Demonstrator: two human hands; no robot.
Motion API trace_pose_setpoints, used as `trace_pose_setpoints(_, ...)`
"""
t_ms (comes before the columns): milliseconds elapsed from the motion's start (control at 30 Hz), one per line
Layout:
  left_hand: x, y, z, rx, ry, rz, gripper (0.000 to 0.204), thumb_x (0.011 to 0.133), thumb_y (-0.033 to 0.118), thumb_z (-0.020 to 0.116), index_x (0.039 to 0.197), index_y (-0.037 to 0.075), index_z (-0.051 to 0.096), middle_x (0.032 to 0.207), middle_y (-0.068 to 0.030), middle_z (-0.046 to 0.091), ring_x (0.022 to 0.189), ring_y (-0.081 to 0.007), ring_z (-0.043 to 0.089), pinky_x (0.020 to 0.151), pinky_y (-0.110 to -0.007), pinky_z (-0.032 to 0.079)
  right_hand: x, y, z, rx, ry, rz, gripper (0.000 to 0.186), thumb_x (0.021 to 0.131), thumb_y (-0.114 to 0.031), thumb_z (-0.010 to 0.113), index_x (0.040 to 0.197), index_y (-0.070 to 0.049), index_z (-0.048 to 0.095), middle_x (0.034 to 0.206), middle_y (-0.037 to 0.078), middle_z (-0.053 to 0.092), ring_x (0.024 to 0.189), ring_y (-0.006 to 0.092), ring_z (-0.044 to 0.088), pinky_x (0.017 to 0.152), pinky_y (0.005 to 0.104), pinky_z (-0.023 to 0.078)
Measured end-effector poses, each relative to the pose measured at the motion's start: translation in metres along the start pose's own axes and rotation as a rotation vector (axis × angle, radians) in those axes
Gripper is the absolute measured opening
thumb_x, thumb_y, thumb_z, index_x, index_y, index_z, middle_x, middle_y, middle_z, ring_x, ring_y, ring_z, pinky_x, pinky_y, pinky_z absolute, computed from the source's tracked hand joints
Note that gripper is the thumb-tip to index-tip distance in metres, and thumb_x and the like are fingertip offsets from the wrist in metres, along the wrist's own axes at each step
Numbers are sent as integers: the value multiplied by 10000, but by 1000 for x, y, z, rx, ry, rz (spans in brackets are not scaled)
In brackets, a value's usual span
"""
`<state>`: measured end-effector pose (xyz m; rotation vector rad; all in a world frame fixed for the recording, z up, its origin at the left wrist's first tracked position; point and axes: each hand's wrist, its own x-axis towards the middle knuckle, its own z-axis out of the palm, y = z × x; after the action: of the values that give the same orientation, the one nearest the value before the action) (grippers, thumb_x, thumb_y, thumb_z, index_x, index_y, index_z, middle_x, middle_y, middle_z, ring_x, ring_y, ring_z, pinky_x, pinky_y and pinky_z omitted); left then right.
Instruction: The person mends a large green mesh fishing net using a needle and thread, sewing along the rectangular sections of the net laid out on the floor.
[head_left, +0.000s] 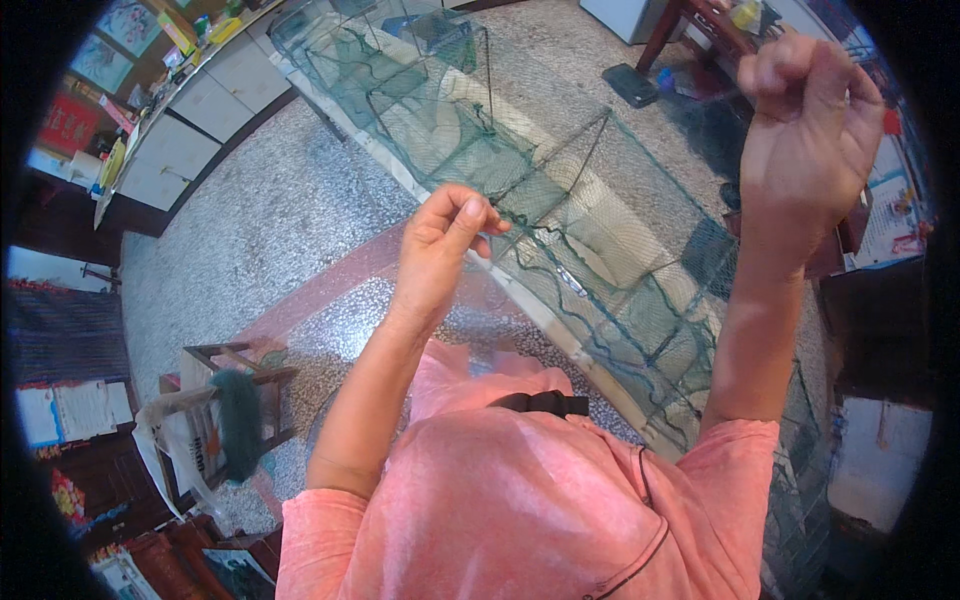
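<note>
The left hand (440,240) pinches the green mesh of a long folding net trap (560,230) between thumb and forefinger, its grip narrow and closed on a fold of netting at the near side of the trap, just above a wire frame edge. The right hand (805,130) is raised high and well apart from it, fingers curled shut in a tight grip; what it holds is too fine to tell, though it may be a thread running down to the mesh. The trap stretches along the speckled floor (260,220) from the person's lap toward the far cabinets (200,120). If a thread is under tension, I judge it could snap or slip from the raised fingers, or snag on neighbouring meshes. The pinch on the netting could also slide, letting the fold drop.
</note>
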<state>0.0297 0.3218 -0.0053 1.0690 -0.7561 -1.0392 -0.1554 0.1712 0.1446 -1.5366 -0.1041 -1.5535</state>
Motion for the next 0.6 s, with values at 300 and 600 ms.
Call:
trace_pose_setpoints(300,-2,-25,-11,-276,93,-165,125,957,189,499,899,79,512,862,-52,583,729,-120,589,551,-204,413,-61,38,10,-888,-997,155,101,772,-105,625,870,-96,609,825,63,557,827,231,550,707,334,467)
trace_pose_setpoints(600,-5,-33,-5,-287,137,-230,112,965,172,478,918,71,488,943,-96,609,676,-94,548,526,-191,383,-88,73,-3,-1018,-967,251,57,769,-135,600,799,-106,639,828,51,551,857,243,546,739,360,459)
